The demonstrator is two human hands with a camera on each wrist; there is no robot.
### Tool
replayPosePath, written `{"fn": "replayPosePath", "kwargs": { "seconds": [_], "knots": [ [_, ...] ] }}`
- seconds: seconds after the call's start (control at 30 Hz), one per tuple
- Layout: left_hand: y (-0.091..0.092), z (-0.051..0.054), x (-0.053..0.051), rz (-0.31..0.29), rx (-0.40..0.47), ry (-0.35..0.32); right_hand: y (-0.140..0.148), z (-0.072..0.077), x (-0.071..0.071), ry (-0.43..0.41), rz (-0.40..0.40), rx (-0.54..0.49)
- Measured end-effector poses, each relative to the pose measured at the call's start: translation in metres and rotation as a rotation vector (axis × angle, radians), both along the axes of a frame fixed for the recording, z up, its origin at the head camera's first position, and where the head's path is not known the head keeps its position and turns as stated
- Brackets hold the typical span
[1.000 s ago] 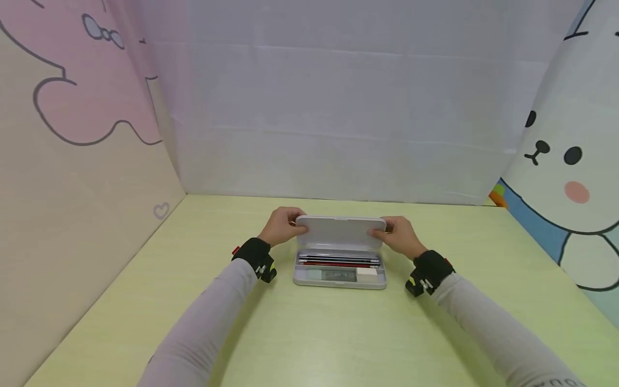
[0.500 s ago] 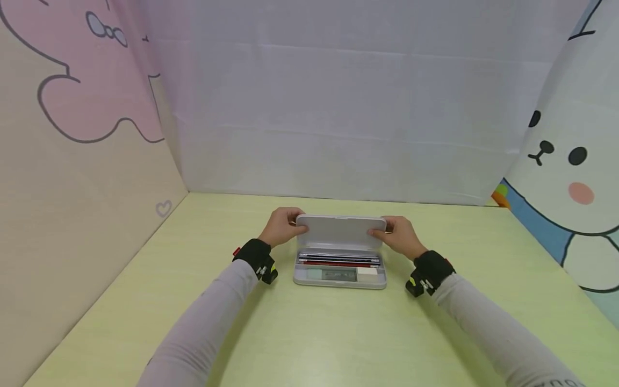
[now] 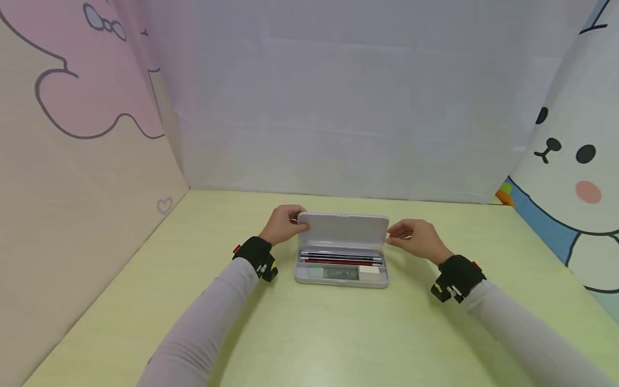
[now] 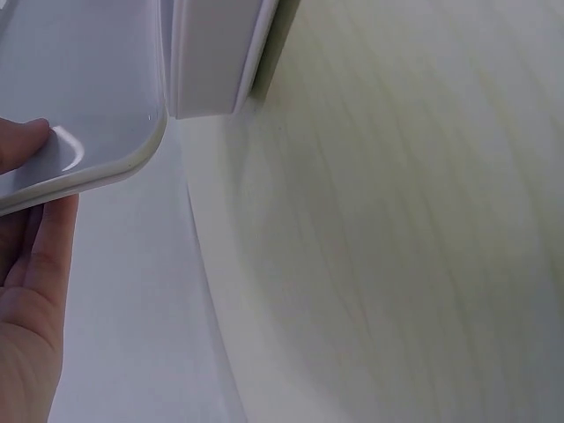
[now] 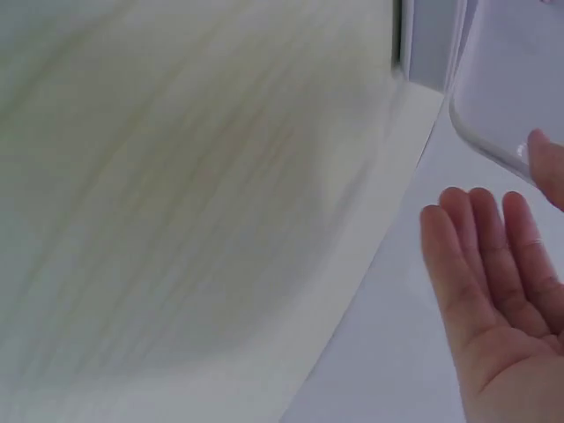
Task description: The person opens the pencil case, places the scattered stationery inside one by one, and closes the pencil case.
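A white pencil case (image 3: pixel 343 230) lies on the table with its lid raised. Inside, several pencils (image 3: pixel 340 258) rest in the rear compartment, a red one among them. The front compartment holds a grey rectangular piece (image 3: pixel 341 274), a white eraser-like block (image 3: pixel 369 270) and a pale green block (image 3: pixel 316 272). My left hand (image 3: pixel 284 224) pinches the lid's left edge, thumb on the inner face and fingers behind, as the left wrist view also shows. Just off the lid's right edge is my right hand (image 3: pixel 417 238), its fingers loosely extended and holding nothing.
The pale yellow table (image 3: pixel 329 333) extends around the case. A white sheet wall (image 3: pixel 348 118) stands behind it. Cartoon-printed panels flank the left and right sides.
My right hand has let go of the lid's right corner and moved a little to the right. The left hand keeps its hold, and the lid stays raised.
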State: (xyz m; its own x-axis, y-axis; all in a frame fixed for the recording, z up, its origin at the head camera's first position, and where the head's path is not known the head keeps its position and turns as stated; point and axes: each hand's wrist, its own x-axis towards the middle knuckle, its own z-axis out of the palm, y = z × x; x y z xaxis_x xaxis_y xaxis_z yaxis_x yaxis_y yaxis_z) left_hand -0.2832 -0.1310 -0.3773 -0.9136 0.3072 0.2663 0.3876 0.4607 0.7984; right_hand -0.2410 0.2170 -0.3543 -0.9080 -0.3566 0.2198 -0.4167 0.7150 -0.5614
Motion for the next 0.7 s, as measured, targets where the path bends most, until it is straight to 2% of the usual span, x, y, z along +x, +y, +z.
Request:
{"fn": "replayPosePath", "kwargs": {
  "seconds": [0.17,0.33,0.5,0.7],
  "knots": [
    [-0.001,0.003,-0.002,0.000,-0.004,0.006,0.001,0.007,0.011,-0.051,-0.002,0.083],
    [-0.001,0.007,-0.003,0.004,-0.018,0.012,-0.017,0.010,0.020,-0.024,0.070,0.112],
    [0.000,0.007,-0.002,0.002,-0.019,0.013,-0.043,0.006,0.020,0.014,0.161,0.127],
    [0.001,0.003,0.001,0.001,-0.029,0.014,-0.073,-0.002,0.014,0.079,0.240,0.205]
  ]
}}
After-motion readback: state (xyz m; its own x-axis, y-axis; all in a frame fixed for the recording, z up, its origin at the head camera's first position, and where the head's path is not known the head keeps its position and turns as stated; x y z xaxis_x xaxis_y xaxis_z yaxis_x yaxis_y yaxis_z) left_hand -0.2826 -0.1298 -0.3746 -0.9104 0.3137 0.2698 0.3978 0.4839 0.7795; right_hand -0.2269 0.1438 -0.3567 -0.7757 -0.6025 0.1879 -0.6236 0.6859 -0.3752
